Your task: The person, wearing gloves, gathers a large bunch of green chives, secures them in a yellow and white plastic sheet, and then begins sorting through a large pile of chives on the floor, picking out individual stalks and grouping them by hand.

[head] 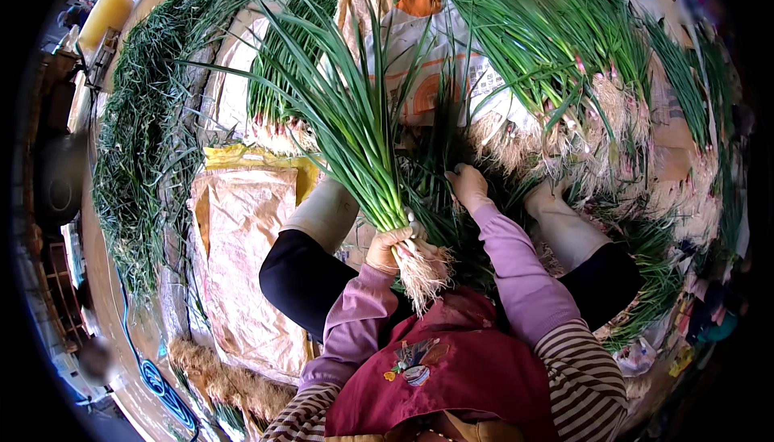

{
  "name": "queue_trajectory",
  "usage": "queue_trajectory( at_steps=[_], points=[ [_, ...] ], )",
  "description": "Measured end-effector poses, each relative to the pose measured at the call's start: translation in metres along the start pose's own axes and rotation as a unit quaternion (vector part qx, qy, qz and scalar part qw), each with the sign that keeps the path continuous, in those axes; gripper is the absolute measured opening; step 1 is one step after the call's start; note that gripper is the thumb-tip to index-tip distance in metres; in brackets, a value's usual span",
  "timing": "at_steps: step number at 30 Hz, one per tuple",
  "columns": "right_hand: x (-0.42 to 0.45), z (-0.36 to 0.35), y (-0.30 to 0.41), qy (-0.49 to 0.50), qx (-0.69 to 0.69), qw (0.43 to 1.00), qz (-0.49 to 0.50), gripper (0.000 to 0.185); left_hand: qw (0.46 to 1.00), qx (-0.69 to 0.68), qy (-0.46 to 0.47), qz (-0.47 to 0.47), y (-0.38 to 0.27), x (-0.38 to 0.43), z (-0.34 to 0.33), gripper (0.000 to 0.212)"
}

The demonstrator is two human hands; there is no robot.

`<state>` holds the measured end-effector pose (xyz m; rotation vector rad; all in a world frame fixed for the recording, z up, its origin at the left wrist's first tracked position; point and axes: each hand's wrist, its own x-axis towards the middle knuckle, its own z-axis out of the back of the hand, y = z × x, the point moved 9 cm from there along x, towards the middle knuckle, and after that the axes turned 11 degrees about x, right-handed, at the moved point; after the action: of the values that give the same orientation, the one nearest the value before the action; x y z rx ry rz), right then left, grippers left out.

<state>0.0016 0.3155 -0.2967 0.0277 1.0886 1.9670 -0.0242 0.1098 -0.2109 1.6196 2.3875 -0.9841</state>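
My left hand point(387, 249) is closed around the pale lower stems of a bunch of green onions point(378, 164). Their beige roots point(423, 272) hang towards my lap, and the long green leaves fan out away from me. To the right, my right hand point(468, 187) is low between my legs, its fingers curled beside dark loose leaves point(435, 200). Whether it grips any of those leaves cannot be made out. A red apron point(447, 357) covers my lap.
Rooted green onions point(562, 49) are heaped at front right, and another bundle point(278, 91) lies at front left. Dark leaf trimmings point(139, 157) line the left side. Flat woven sacks point(248, 260) lie by my left leg; a printed sack point(423, 61) is ahead. A blue hose point(154, 378) is coiled lower left.
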Motion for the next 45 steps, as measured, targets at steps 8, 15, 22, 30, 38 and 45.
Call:
queue_trajectory(
  at_steps=[8, 15, 22, 30, 38, 45],
  points=[
    [0.000, -0.002, 0.005, 0.059, 0.238, 0.969, 0.018, 0.020, 0.993, 0.071, -0.067, 0.058, 0.018, 0.004, 0.019, 0.039],
    [-0.082, 0.034, 0.087, 0.024, 0.126, 0.972, 0.196, 0.018, 0.990, 0.094, -0.064, 0.082, 0.031, 0.007, 0.008, 0.041],
    [-0.115, 0.021, 0.084, -0.028, 0.105, 0.976, 0.191, 0.018, 0.983, 0.105, -0.130, 0.079, 0.027, -0.007, 0.003, 0.012],
    [-0.072, 0.035, 0.024, 0.115, -0.168, 0.977, 0.067, 0.030, 0.993, 0.035, -0.044, 0.107, 0.044, -0.009, 0.032, 0.021],
    [0.030, 0.090, -0.018, -0.222, 0.160, 0.962, -0.029, 0.021, 0.994, 0.055, -0.001, 0.092, 0.031, -0.004, -0.006, 0.027],
    [-0.127, 0.057, 0.085, 0.035, -0.111, 0.966, 0.233, 0.017, 0.990, 0.057, 0.018, 0.128, 0.045, 0.003, 0.001, 0.038]
  ],
)
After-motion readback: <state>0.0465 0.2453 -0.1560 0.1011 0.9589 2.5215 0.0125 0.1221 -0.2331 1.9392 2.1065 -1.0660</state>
